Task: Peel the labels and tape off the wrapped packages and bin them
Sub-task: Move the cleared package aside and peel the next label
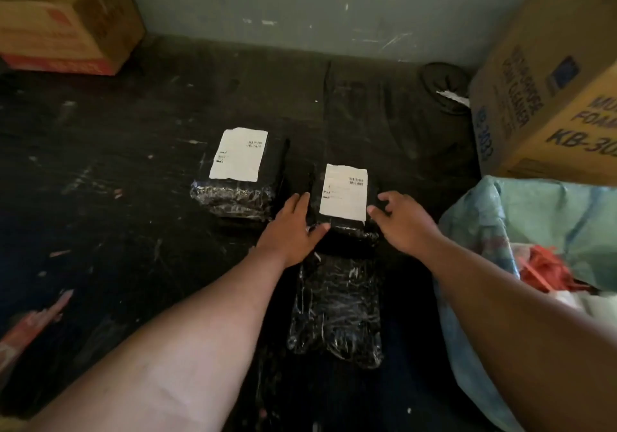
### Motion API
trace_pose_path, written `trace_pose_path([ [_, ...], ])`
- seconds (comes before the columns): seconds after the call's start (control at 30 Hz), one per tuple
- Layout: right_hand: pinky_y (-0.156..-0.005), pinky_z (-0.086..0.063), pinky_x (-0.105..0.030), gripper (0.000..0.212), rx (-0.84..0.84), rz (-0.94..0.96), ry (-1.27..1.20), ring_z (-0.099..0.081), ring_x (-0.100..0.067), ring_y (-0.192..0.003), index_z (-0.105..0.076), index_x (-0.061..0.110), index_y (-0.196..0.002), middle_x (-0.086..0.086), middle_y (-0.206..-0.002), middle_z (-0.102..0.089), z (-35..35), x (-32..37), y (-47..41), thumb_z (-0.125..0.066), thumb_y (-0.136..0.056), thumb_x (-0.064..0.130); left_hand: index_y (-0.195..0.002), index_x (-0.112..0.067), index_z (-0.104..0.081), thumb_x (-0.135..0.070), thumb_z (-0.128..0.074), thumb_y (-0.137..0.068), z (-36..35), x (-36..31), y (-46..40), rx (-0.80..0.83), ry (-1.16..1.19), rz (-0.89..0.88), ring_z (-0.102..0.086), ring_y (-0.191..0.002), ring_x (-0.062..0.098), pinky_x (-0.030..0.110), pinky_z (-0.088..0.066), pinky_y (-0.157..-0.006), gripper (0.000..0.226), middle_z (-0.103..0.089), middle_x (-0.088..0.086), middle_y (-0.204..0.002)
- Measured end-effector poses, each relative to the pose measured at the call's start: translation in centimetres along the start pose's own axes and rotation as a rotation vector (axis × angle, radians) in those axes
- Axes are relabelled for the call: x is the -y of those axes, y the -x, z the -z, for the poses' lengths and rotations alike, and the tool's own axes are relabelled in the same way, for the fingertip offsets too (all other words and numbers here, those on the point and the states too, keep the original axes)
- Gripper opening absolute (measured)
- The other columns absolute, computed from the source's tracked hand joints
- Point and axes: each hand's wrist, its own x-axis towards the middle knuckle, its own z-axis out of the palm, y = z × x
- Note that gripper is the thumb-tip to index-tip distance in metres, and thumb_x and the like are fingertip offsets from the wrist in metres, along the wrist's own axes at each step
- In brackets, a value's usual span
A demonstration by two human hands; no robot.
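Both hands rest on the middle package [345, 228], a black wrapped block on the dark floor [117, 214]. The left hand [293, 231] lies flat against the package's left side, fingers spread and extended, thumb reaching across the near edge; it presses rather than clamps. The right hand [404, 223] sits at the right side, fingers loosely apart and slightly curled, the thumb tip touching the right edge of the white label [344, 194]. Neither hand is closed around anything. The label still lies flat on the package top, its print too blurred to read.

Just near of this package lies a second one [335, 311], black under shiny clear wrap, with no label showing on its top. To the left and a little farther stands a third package [233, 194], wrapped the same way, bearing its own white label [238, 154] on top.

On the right, near the right forearm, a pale green sack [547, 218] stands open with red scraps [544, 271] inside. Beyond it, far right, is a cardboard box [547, 104] with blue lettering. Another cardboard box [63, 20] sits in the far left corner against the grey wall [300, 4].
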Motion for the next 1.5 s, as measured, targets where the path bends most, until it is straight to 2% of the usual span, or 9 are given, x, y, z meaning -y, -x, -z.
trace_pose_path([
  [0.2, -0.076, -0.043, -0.026, 0.045, 0.045, 0.030, -0.007, -0.061, -0.013, -0.098, -0.054, 0.021, -0.134, -0.001, -0.122, -0.064, 0.0, 2.2, -5.4, -0.054, -0.096, 0.044, -0.163, -0.019, -0.004, -0.067, -0.064, -0.087, -0.3, -0.8, -4.5, 0.014, -0.037, -0.033, -0.007, -0.157, 0.025, 0.052, -0.028, -0.120, 0.108, 0.006, 0.003, -0.171],
  [0.4, -0.096, -0.049, -0.036, 0.046, 0.063, -0.074, 0.038, -0.058, -0.022, -0.114, -0.051, 0.024, -0.137, -0.006, -0.134, -0.054, -1.5, 2.1, -10.9, -0.053, -0.096, 0.045, -0.163, -0.020, 0.005, -0.081, -0.061, -0.077, -1.8, -0.2, -7.2, 0.010, 0.012, -0.041, 0.013, -0.156, 0.016, 0.047, -0.016, -0.124, 0.124, 0.021, -0.004, -0.169],
  [0.6, -0.106, -0.041, -0.037, 0.051, 0.119, -0.137, 0.055, -0.054, -0.027, -0.123, -0.045, 0.021, -0.144, -0.010, -0.147, -0.036, -2.3, 1.7, -14.6, -0.054, -0.097, 0.039, -0.161, -0.024, 0.013, -0.080, -0.072, -0.067, -3.4, 0.7, -7.6, 0.020, 0.168, -0.048, -0.003, -0.151, -0.001, 0.030, -0.036, -0.109, 0.139, 0.035, -0.027, -0.158],
  [0.83, -0.073, -0.049, -0.029, 0.019, 0.106, -0.202, -0.238, -0.063, -0.012, -0.086, -0.067, 0.020, -0.105, 0.002, -0.098, -0.066, -2.2, 1.1, -15.8, -0.072, -0.087, 0.021, -0.159, -0.025, 0.019, -0.070, -0.086, -0.058, -2.8, 0.4, -7.5, 0.098, 0.210, -0.045, 0.005, -0.137, -0.016, 0.022, -0.026, -0.106, 0.152, 0.042, -0.031, -0.152],
  [0.97, -0.072, -0.047, -0.026, 0.003, 0.016, -0.158, -0.188, -0.060, -0.008, -0.080, -0.068, 0.022, -0.094, 0.004, -0.093, -0.066, -2.1, 1.8, -15.2, -0.066, -0.092, 0.023, -0.160, -0.023, 0.018, -0.068, -0.087, -0.059, -2.8, 0.2, -7.3, 0.095, 0.205, -0.032, 0.003, -0.138, -0.013, 0.022, -0.026, -0.106, 0.152, 0.042, -0.028, -0.154],
  [1.13, -0.064, -0.039, -0.019, 0.009, -0.030, -0.058, -0.118, -0.056, -0.003, -0.078, -0.064, 0.027, -0.085, 0.007, -0.091, -0.064, -1.8, 2.1, -13.9, -0.063, -0.094, 0.023, -0.160, -0.022, 0.017, -0.065, -0.088, -0.059, -2.7, 0.1, -7.2, 0.100, 0.223, -0.013, 0.001, -0.140, -0.011, 0.023, -0.024, -0.109, 0.152, 0.041, -0.027, -0.155],
  [1.27, -0.070, -0.044, -0.018, 0.007, -0.042, -0.032, -0.175, -0.062, -0.006, -0.089, -0.070, 0.026, -0.095, 0.008, -0.098, -0.068, -1.7, 1.4, -13.1, -0.064, -0.094, 0.023, -0.161, -0.022, 0.015, -0.064, -0.089, -0.059, -2.8, 0.4, -7.3, 0.098, 0.234, -0.018, 0.001, -0.145, -0.007, 0.026, -0.024, -0.112, 0.152, 0.040, -0.026, -0.156],
  [1.37, -0.070, -0.043, -0.015, 0.028, -0.026, -0.022, -0.145, -0.060, -0.006, -0.092, -0.064, 0.026, -0.123, 0.005, -0.107, -0.068, -1.4, 1.5, -13.2, -0.062, -0.095, 0.023, -0.161, -0.023, 0.015, -0.064, -0.089, -0.058, -2.9, 0.5, -7.4, 0.099, 0.240, -0.022, -0.001, -0.150, -0.002, 0.028, -0.027, -0.113, 0.152, 0.040, -0.028, -0.155],
  [1.5, -0.088, -0.051, -0.032, 0.049, 0.050, 0.009, 0.062, -0.060, -0.013, -0.099, -0.050, 0.031, -0.139, 0.002, -0.113, -0.064, -1.3, 2.9, -14.3, -0.064, -0.092, 0.033, -0.161, -0.023, 0.015, -0.066, -0.088, -0.058, -3.1, 0.6, -7.5, 0.088, 0.233, -0.034, -0.002, -0.151, -0.001, 0.028, -0.028, -0.113, 0.152, 0.040, -0.028, -0.155],
])
